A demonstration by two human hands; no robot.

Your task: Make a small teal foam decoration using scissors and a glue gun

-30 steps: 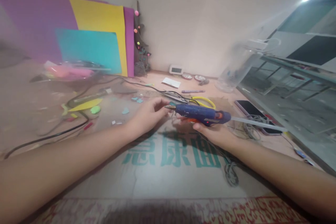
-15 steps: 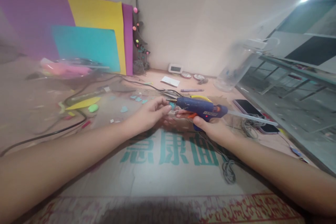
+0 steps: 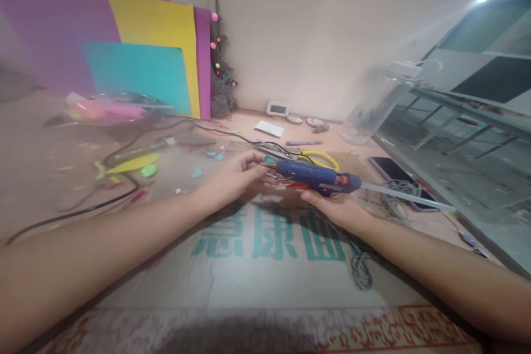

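My right hand (image 3: pixel 332 202) is wrapped round the handle of a blue hot glue gun (image 3: pixel 309 174). A small red light glows on its side, and a long clear glue stick (image 3: pixel 406 196) sticks out of the back. My left hand (image 3: pixel 246 168) is closed in a pinch close to the metal nozzle. Between its fingertips a small blue piece (image 3: pixel 269 159) shows in part; the rest is hidden by the fingers and the gun. Behind the gun lie scissors with yellow handles (image 3: pixel 327 157).
Blue cut scraps (image 3: pixel 196 172), a green blob (image 3: pixel 149 170) and a yellow sheet piece (image 3: pixel 135 162) lie at left, beside a black cable (image 3: pixel 83 211). A phone (image 3: pixel 392 170) is at right. A clear jug (image 3: pixel 365 105) and a small clock (image 3: pixel 277 108) stand behind.
The glue gun has tilted and shifted slightly, its nozzle now nearer my left fingertips. More of the yellow scissor handles shows. My left hand has barely moved.
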